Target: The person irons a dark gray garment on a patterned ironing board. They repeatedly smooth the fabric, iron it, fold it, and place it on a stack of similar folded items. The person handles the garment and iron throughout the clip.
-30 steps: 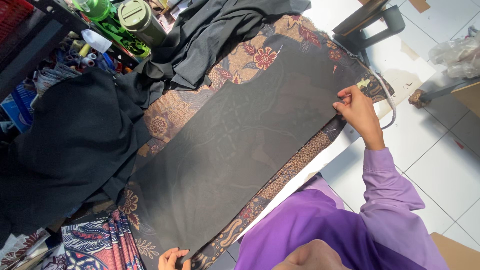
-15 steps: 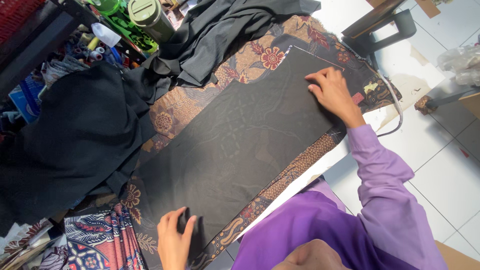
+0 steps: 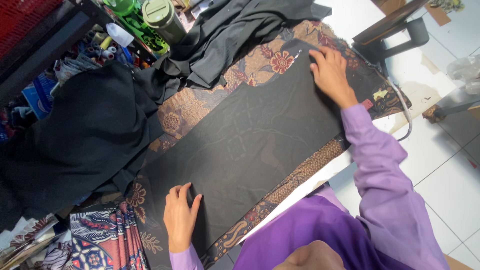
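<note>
Across the desk centre lies a long black cloth panel, thin, matte, semi-sheer, w/ faint pattern showing through; it runs from 7 o'clock up to 1 o'clock. Left hand rests flat at the panel's 7 o'clock end, fingers spread open, gripping nothing. Right hand presses flat at the 1 o'clock end near the top corner, fingers loosely extended, holding nothing. Under the panel is brown batik fabric w/ floral print, edges peeking out all round. Heavier black cloth is heaped at 9 o'clock, another dark bundle at 12. Folded red-blue patterned fabric sits at 7, partly cut off. Green lidded flask at 11, top cropped. Thread spools beside it are small, hard to make out. Purple sleeve covers the right forearm.
</note>
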